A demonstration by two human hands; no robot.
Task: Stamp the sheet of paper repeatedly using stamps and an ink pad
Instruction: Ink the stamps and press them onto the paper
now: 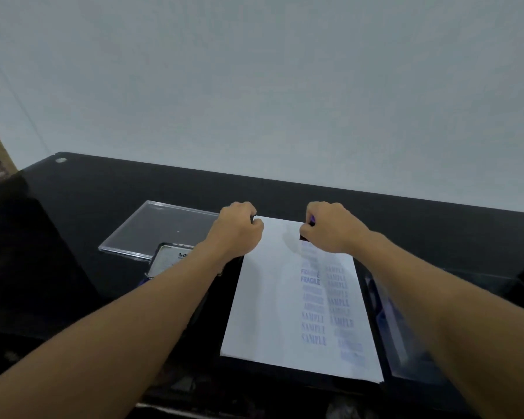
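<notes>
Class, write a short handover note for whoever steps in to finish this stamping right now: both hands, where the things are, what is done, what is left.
Right hand grips a stamp set down on the far end of the paper.
Left hand is curled at the paper's far left corner; whether it holds anything is unclear.
Ink pad lies left of the paper, partly behind the left forearm; a clear tray sits beyond it.
Done: two columns of blue prints down the paper's right half.
Left: the paper's left half is blank.
</notes>
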